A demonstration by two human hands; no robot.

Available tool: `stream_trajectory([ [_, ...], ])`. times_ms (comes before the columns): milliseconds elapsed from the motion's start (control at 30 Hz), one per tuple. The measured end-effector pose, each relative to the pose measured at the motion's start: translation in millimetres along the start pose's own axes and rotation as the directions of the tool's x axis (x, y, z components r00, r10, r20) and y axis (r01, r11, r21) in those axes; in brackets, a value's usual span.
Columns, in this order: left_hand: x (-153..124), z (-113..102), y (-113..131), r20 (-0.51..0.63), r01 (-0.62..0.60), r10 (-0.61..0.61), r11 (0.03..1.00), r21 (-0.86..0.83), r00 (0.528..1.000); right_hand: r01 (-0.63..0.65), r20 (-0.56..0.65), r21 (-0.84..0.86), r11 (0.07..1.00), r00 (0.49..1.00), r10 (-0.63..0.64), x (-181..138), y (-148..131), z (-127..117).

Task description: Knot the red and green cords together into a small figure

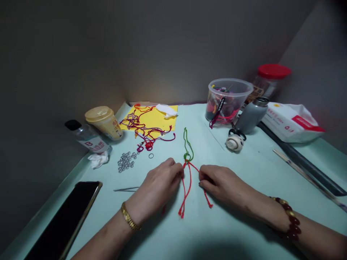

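A red cord (190, 180) hangs in several strands from a small metal piece (187, 162) in the middle of the table. A looped green cord (185, 139) runs away from that piece toward the back. My left hand (166, 177) is closed on a red strand at the left, its fingertips partly hidden. On the other side my right hand (217, 178) pinches another red strand, whose knotted end sticks out below the fingers. Two middle strands lie loose between the hands. A pair of tweezers (126, 189) lies partly under my left wrist.
Small metal rings (126, 161) lie left of centre, near a yellow sheet (159, 122) with knotted cords. A bottle (92, 139), a cup (104, 122) and a phone (67, 216) line the left. Right stand a plastic tub (227, 101), a grey flask (252, 115) and a tissue pack (292, 122).
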State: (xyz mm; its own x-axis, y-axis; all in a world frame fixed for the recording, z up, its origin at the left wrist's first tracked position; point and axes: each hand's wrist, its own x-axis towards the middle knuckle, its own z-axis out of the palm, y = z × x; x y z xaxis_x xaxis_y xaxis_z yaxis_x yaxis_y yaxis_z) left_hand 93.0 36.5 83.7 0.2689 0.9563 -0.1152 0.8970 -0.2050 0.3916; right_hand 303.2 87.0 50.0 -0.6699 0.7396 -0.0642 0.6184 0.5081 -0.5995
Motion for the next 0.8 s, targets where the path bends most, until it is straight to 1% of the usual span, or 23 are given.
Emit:
stream_trajectory([
  [100, -8, 11, 9, -0.013, -0.016, 0.016, 1.000, -0.023, 1.000, -0.030, -0.056, -0.005, 1.000, 0.998, 0.030, -12, -5, 7],
  [200, -15, 24, 17, -0.026, 0.045, -0.044, 0.998, 0.037, 0.999, -0.089, -0.132, -0.071, 0.993, 0.988, 0.080, -21, -12, 15],
  [300, -21, 33, 23, -0.042, 0.082, -0.078, 0.993, 0.086, 0.996, -0.127, -0.175, -0.127, 0.984, 0.979, 0.104, -28, -17, 21],
  [400, -23, 35, 30, -0.046, 0.103, -0.098, 0.989, 0.104, 0.994, -0.160, -0.211, -0.169, 0.973, 0.970, 0.123, -31, -21, 25],
  [500, -24, 32, 36, -0.052, 0.126, -0.123, 0.989, 0.073, 0.991, -0.177, -0.252, -0.215, 0.960, 0.960, 0.121, -31, -23, 30],
  [600, -24, 31, 37, -0.058, 0.133, -0.131, 0.991, 0.033, 0.990, -0.173, -0.312, -0.236, 0.956, 0.945, 0.094, -30, -25, 38],
  [667, -24, 33, 36, -0.069, 0.135, -0.134, 0.991, 0.017, 0.989, -0.159, -0.335, -0.217, 0.963, 0.939, 0.080, -28, -24, 42],
  [800, -27, 40, 28, -0.115, 0.109, -0.116, 0.992, -0.066, 0.987, -0.081, -0.293, -0.105, 0.991, 0.955, 0.047, -25, -23, 42],
])
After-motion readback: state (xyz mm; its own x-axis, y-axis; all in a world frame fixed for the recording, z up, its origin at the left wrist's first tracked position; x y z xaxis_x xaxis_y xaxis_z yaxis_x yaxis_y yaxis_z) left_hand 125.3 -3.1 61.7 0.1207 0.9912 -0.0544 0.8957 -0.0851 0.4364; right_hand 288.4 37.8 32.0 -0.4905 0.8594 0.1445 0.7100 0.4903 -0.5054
